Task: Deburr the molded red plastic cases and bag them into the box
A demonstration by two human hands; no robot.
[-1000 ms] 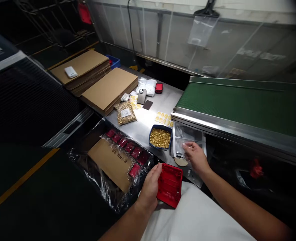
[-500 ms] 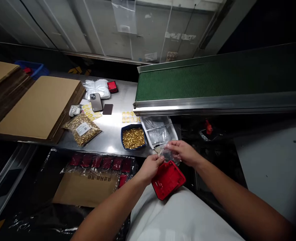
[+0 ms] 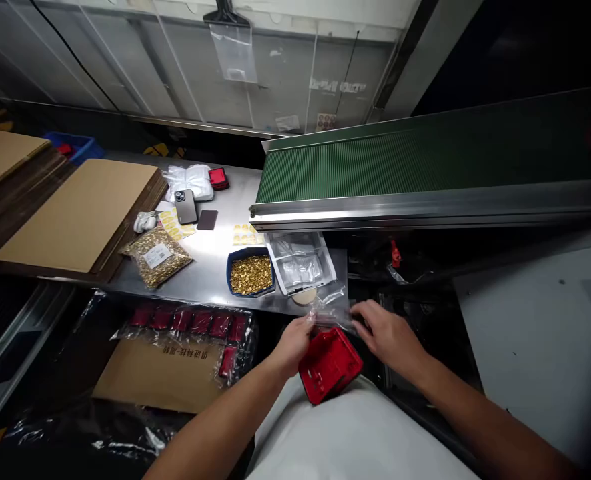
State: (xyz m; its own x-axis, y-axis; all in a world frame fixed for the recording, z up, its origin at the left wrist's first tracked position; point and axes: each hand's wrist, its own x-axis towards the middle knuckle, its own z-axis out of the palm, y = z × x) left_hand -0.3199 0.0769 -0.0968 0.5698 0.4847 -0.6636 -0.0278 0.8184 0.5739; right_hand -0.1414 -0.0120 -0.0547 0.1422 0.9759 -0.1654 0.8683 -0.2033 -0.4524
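Note:
A small clear plastic bag (image 3: 333, 312) is stretched between my two hands above my lap. My left hand (image 3: 294, 343) pinches its left end between thumb and finger. The curled fingers of my right hand (image 3: 388, 335) close on its right end, partly blurred. Just below the bag, a red plastic housing (image 3: 329, 367) leans on my lap beside my left hand, hollow side up. Close beyond the bag is a white tray (image 3: 331, 268) with flat clear bags (image 3: 300, 263) in it. To its left stands a dark blue bin (image 3: 229, 275) of small brass-coloured parts (image 3: 251, 275).
A green conveyor (image 3: 375, 163) rises to the right. On the metal table (image 3: 208, 267) lie a bag of brass parts (image 3: 156, 257), a phone (image 3: 185, 207) and sticker sheets. Cardboard (image 3: 85, 207) is stacked left. Below, a plastic-lined box (image 3: 150, 373) holds several wrapped red pieces.
My right hand has moved right and slightly down, drawing the bag out sideways. My left hand has shifted a little left. The whole view has moved slightly.

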